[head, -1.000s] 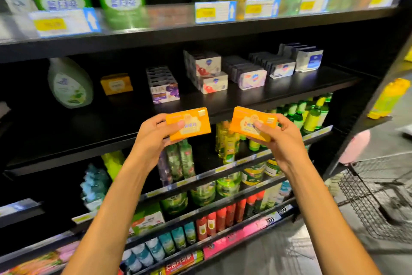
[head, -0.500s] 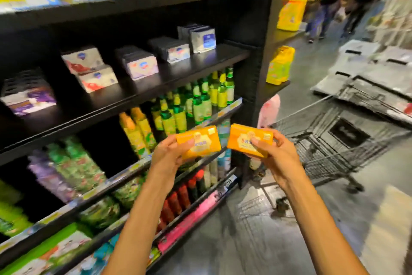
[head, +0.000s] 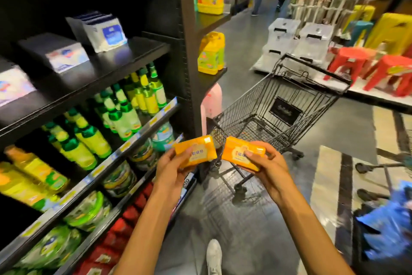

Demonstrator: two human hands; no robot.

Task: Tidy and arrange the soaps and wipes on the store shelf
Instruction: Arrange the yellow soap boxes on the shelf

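Orange packs are held one in each hand, in front of the shelf end and above the floor. The left pack [head: 195, 151] is gripped by the left hand [head: 171, 169], thumb across its front and fingers curled behind it. The right pack [head: 243, 153] is grasped by the right hand [head: 266, 166], thumb laid over its printed face and fingers wrapped under its far edge. The two packs are tilted toward each other, their inner corners near but apart.

Just behind the packs a wire cart [head: 278, 105] is parked on the dark floor, next to the shelf's upright post [head: 189, 52]. To the left, the shelf [head: 100, 74] carries white soap boxes [head: 104, 32] in rows on its upper board. Below it, green and yellow bottles [head: 124, 110] are ranged in rows, and green pouches [head: 89, 210] are seen lower still. Yellow jugs [head: 210, 53] are set on the end shelves beyond the post. Red stools [head: 350, 61] are stacked across the aisle at the right. A white shoe [head: 214, 254] is seen at the bottom edge, between the forearms.
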